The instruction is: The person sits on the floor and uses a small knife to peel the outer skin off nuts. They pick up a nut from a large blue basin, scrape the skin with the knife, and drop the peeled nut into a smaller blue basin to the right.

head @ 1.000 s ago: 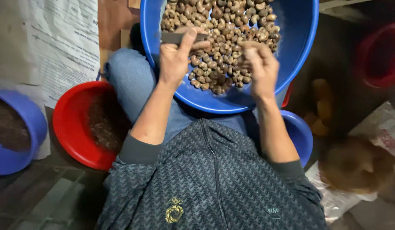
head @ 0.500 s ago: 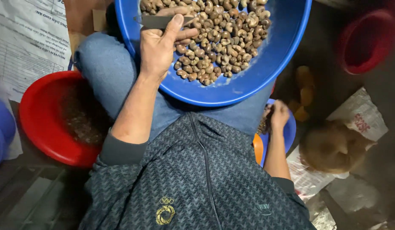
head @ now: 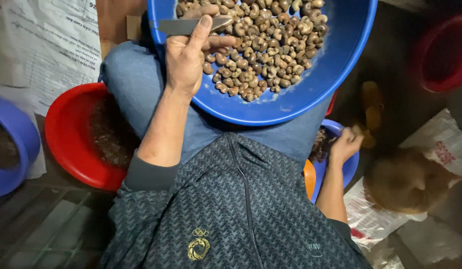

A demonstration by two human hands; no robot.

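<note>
A large blue basin (head: 335, 69) rests on my lap, filled with several brown cashew nuts (head: 263, 45). My left hand (head: 188, 55) lies at its near left rim, gripping a small flat metal knife (head: 183, 25) with the blade pointing left. My right hand (head: 346, 144) is down at my right side, over a small blue bowl (head: 348, 167) that holds dark pieces. Whether the right fingers hold anything is hidden.
A red basin (head: 66, 134) with dark shell scraps sits at my left, beside a blue-violet bowl (head: 11, 144). White printed sheets (head: 41, 50) lie at the far left. Another red basin (head: 443, 50) stands at far right, a brown furry mass (head: 405, 182) on a plastic bag below it.
My right hand left the big basin and dropped down to the small blue bowl at my right side. My left hand stayed at the basin with the knife.
</note>
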